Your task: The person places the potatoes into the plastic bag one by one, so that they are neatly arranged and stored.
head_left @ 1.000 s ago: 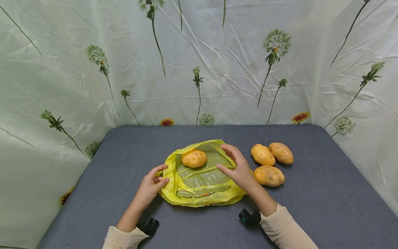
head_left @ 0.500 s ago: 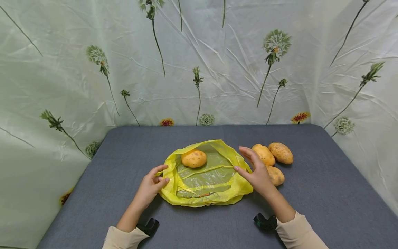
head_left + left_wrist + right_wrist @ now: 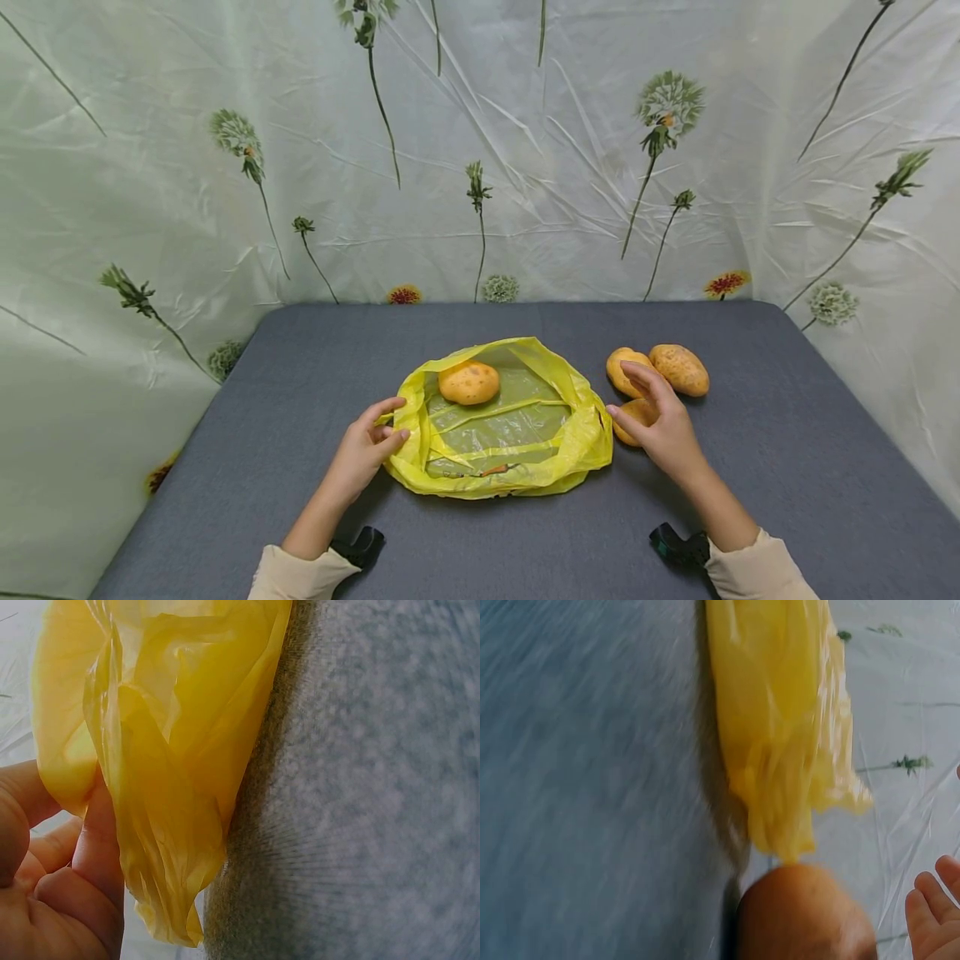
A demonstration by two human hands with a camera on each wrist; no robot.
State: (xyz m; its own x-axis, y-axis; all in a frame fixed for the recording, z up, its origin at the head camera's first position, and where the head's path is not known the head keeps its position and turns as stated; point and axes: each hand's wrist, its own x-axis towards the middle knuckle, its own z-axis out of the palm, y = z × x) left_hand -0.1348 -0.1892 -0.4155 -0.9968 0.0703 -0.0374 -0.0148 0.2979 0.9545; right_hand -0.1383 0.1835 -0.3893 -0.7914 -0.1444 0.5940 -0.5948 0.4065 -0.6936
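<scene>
A yellow plastic bag [image 3: 491, 483] lies on its side with its mouth spread, and one potato [image 3: 468, 382] rests inside. My left hand [image 3: 362, 450] holds the bag's left edge between thumb and fingers; in the left wrist view the plastic [image 3: 172, 795] hides some fingertips. To the right of the bag, my right hand [image 3: 660, 425] hovers with fingers apart over the loose potatoes, holding nothing. It partly covers the left potato [image 3: 621, 375] and the near potato [image 3: 639, 409]. Beside them lies a third potato [image 3: 679, 370]. The right wrist view shows a potato [image 3: 802, 915] close to the bag's end.
A dark grey cloth-covered table [image 3: 480, 550] carries everything. Behind it hangs a pale curtain [image 3: 555, 167] printed with dandelions. Black wrist devices, one at the left wrist [image 3: 360, 546] and one at the right wrist [image 3: 678, 546], sit low over the table.
My right hand has moved right, from over the bag's mouth to above the loose potatoes. The left hand and the potato in the bag have stayed in place.
</scene>
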